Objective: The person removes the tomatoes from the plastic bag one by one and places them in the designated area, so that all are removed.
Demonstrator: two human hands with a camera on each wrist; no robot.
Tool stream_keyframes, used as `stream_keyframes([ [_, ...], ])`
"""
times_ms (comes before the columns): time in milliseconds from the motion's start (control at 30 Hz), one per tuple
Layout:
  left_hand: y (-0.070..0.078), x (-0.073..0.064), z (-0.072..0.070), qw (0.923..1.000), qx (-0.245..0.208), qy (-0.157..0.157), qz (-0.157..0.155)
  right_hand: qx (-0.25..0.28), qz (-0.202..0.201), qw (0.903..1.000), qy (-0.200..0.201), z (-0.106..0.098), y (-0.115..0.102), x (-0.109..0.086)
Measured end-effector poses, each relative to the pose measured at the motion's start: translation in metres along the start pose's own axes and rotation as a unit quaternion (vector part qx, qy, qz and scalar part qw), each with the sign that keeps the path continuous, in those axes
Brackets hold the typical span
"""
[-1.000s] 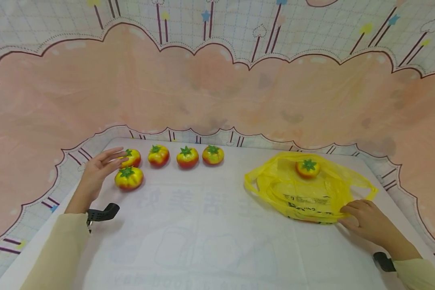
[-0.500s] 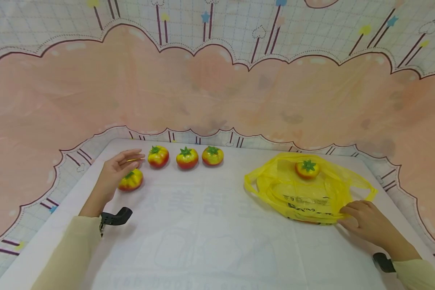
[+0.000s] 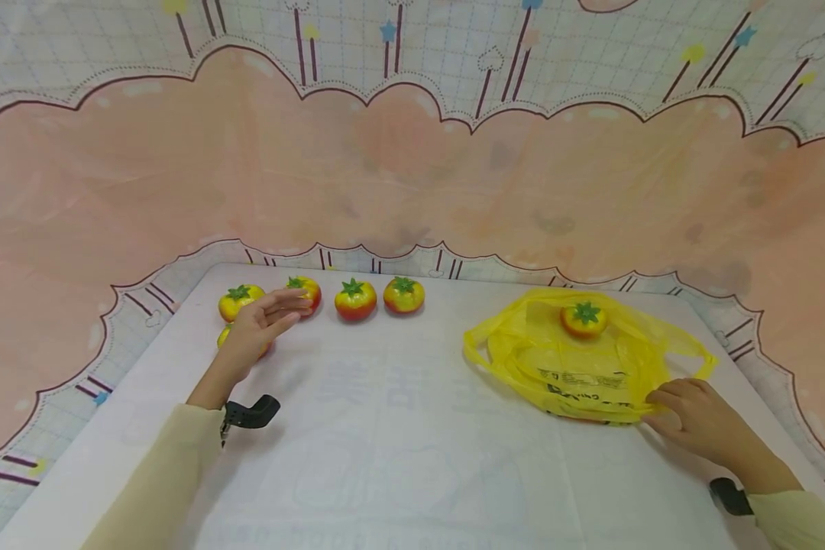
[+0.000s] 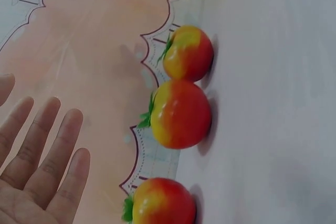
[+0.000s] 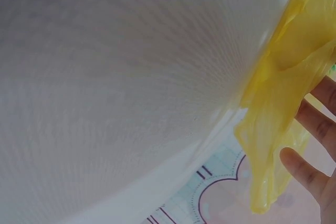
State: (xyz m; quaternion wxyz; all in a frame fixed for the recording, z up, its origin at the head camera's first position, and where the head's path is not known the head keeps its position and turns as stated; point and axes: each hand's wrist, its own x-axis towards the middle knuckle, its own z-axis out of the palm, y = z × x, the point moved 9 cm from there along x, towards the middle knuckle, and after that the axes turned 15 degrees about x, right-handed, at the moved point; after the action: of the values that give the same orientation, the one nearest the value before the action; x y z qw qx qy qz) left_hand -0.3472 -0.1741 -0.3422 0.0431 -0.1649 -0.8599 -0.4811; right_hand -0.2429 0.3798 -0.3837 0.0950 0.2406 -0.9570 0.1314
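Note:
Yellow-red tomatoes with green leafy tops stand on the white table. My left hand point(image 3: 261, 325) hovers by them in the head view, its fingertips in front of one tomato point(image 3: 305, 295) and its back partly hiding a nearer tomato point(image 3: 224, 336). In the left wrist view its fingers point(image 4: 44, 169) are extended and hold nothing. On the right lies a yellow plastic bag point(image 3: 522, 351), spread flat, with a single tomato point(image 3: 584, 319) at its far side. My right hand point(image 3: 701, 420) pinches the bag's near right edge; the thumb is hidden in the right wrist view.
Two more tomatoes, one in the middle point(image 3: 355, 299) and one to its right point(image 3: 404, 295), stand along the table's back edge. Another tomato point(image 3: 239, 302) is at the back left. Behind the table point(image 3: 399, 458) hangs a patterned pink cloth point(image 3: 412, 176).
My left hand has moved right past the leftmost tomatoes, uncovering the back-left one, and now reaches in front of the following one. My right hand and the bag have stayed in place.

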Motion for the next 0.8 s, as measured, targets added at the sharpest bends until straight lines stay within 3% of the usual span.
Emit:
stream_keyframes([
  [533, 0.006, 0.023, 0.049, 0.999, 0.005, -0.043, -0.001, 0.004, 0.012, 0.9999, -0.007, 0.001, 0.0, 0.0],
  [800, 0.018, 0.039, 0.079, 0.9988, -0.007, -0.049, 0.006, 0.003, 0.003, 1.0, -0.002, 0.0, -0.002, 0.0],
])
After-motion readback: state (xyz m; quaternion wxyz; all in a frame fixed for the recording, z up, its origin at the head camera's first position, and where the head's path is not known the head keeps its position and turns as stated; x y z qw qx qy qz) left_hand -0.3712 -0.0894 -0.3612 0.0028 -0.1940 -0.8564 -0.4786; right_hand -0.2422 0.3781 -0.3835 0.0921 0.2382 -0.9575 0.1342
